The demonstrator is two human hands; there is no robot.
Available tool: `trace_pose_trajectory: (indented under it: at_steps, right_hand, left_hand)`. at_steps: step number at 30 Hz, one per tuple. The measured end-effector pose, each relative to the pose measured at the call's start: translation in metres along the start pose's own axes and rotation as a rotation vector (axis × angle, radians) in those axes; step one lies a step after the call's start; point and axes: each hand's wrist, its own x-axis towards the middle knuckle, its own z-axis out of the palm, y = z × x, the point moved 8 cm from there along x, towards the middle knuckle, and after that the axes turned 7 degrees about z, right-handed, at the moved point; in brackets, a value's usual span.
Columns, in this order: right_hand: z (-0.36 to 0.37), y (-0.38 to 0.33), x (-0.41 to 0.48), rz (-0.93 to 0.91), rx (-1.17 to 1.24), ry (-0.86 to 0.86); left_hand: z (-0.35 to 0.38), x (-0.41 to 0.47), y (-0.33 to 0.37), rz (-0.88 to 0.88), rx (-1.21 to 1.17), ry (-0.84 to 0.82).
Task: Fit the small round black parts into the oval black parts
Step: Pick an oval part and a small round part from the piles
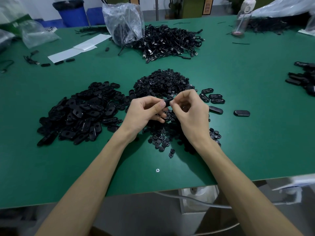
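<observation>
The left hand [146, 111] grips an oval black plastic part [167, 101] with curled fingers. The right hand [189, 109] pinches that part's near end. The heap of small round black plastic parts [162, 82] lies just beyond and under both hands. The heap of oval shells [80, 113] lies left of the left hand.

— What lies on the green table [238, 150]?
— Left of the grip, a heap of oval parts [76, 114]; beyond and under it, small round parts [163, 80]; just right, loose ovals [213, 98].
— Farther back?
— A cable pile [170, 41] beside a plastic bag [122, 23].
</observation>
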Motion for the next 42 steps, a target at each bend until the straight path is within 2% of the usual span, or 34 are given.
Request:
trace_pose_trajectory:
  at_steps: [9, 15, 21, 26, 33, 42]
  right_hand:
    - [0.000, 0.002, 0.000, 0.010, -0.042, 0.005]
    - [0.004, -0.006, -0.006, -0.098, -0.177, 0.018]
    - [0.024, -0.014, -0.014, -0.212, -0.312, -0.130]
    - [0.030, -0.011, -0.013, -0.165, -0.296, -0.231]
    - [0.015, -0.010, -0.007, -0.129, -0.166, -0.090]
    - [0.015, -0.008, -0.003, -0.124, -0.180, -0.088]
  left_hand:
    - [0.003, -0.002, 0.004, 0.016, 0.020, -0.021]
    - [0.004, -0.002, 0.006, 0.028, 0.070, 0.002]
    - [-0.009, 0.000, 0.001, 0.011, 0.090, 0.131]
    - [-0.018, 0.000, 0.000, 0.025, 0.108, 0.183]
    - [-0.016, 0.001, 0.002, 0.019, 0.076, 0.153]
    - [-0.001, 0.000, 0.009, 0.049, 0.138, 0.005]
